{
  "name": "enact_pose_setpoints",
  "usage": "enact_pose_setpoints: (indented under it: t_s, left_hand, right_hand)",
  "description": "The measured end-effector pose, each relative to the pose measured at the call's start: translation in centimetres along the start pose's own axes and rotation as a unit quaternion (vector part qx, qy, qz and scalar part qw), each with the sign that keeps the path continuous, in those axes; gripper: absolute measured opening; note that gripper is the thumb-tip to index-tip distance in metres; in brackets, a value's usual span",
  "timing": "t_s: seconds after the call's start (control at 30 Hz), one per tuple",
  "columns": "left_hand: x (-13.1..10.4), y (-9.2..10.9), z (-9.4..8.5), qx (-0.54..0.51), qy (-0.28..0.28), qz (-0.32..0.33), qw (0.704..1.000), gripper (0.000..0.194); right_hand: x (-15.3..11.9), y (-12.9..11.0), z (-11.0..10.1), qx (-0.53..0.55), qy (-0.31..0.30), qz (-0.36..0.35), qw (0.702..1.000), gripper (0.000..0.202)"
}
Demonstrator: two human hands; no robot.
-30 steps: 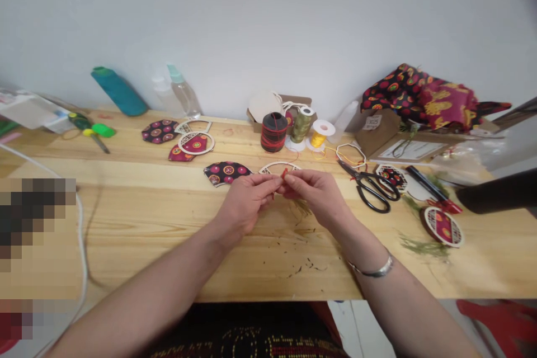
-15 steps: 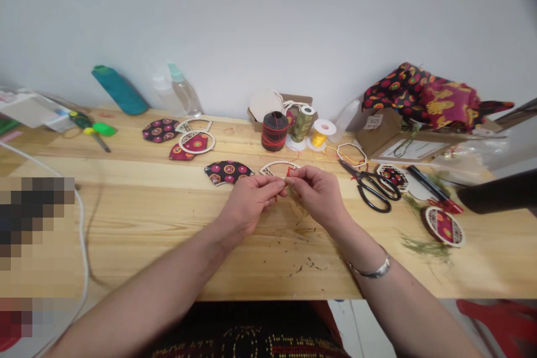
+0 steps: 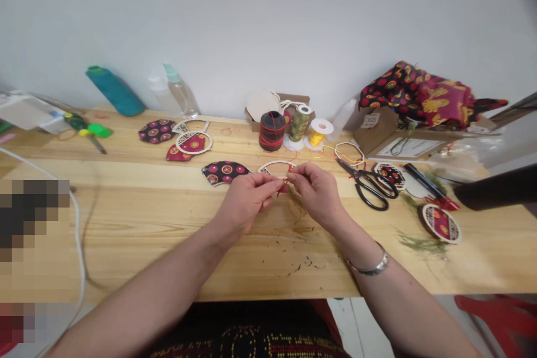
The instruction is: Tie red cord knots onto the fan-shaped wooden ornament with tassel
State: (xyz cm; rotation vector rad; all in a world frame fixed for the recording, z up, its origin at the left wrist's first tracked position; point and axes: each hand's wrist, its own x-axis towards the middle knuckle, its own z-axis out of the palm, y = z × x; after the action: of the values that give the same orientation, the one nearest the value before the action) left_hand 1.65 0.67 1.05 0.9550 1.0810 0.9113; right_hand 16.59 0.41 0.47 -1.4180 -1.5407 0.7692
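Thumb and fingertips are pinched together on both hands: the left hand (image 3: 247,201) and right hand (image 3: 316,193) meet with scarcely a gap, gripping a thin red cord (image 3: 290,168) that sits between them, just above the table (image 3: 146,201). Such closeness probably keeps the slack strand short and controllable; its exact loops are too small to make out.

Taking the meeting fingertips as the clock's centre, dark scraps (image 3: 300,267) lie nearest the person, at six o'clock. Between three and four rests a round framed ornament (image 3: 441,224), loose green threads (image 3: 423,243) just beside it. Black-handled scissors (image 3: 375,187) lie at three, handles toward the right arm, presumably for easy pickup. At nine is a fan-shaped patterned piece (image 3: 224,172), flat and apart from the fingers.

Farther off, a red-and-black spool (image 3: 272,133) stands at eleven, an olive spool (image 3: 299,124) near twelve and a yellow spool (image 3: 319,135) at one, all upright, likely so thread draws off freely.

Patterned fabric (image 3: 444,100) lies over a cardboard box (image 3: 377,142) between two and three. Its small label (image 3: 371,121) carries a few characters, not surely readable; no brand can be read anywhere.
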Motion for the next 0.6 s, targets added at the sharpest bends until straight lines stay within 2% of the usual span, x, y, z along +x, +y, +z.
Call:
enact_pose_setpoints:
  t_s: [0.1, 0.2, 0.27, 0.33, 0.43, 0.53, 0.6]
  left_hand:
    - [0.0, 0.0, 0.0, -0.016, 0.005, 0.007, 1.0, 0.016]
    - [0.0, 0.0, 0.1, -0.019, -0.016, -0.005, 1.0, 0.017]
    - [-0.1, 0.0, 0.1, 0.006, -0.033, -0.009, 0.999, 0.016]
    - [-0.1, -0.1, 0.1, 0.059, -0.039, 0.012, 0.997, 0.014]
    - [-0.1, -0.4, 0.1, 0.181, -0.022, 0.11, 0.977, 0.009]
    - [-0.3, -0.8, 0.1, 0.285, 0.002, 0.237, 0.929, 0.009]
    - [-0.4, -1.1, 0.2, 0.33, 0.01, 0.294, 0.897, 0.011]
  right_hand:
    - [-0.1, 0.0, -0.1, -0.019, 0.003, -0.005, 1.0, 0.012]
    - [-0.1, 0.0, -0.1, -0.019, 0.003, -0.006, 1.0, 0.011]
    - [-0.1, 0.0, -0.1, -0.017, 0.005, 0.002, 1.0, 0.012]
    - [-0.1, 0.2, 0.0, -0.003, 0.007, 0.017, 1.0, 0.012]
    - [0.0, 0.2, 0.1, 0.058, -0.003, 0.05, 0.997, 0.014]
    - [0.0, -0.1, 0.2, 0.151, -0.031, 0.099, 0.983, 0.017]
    - [0.0, -0.4, 0.2, 0.205, -0.043, 0.132, 0.969, 0.018]
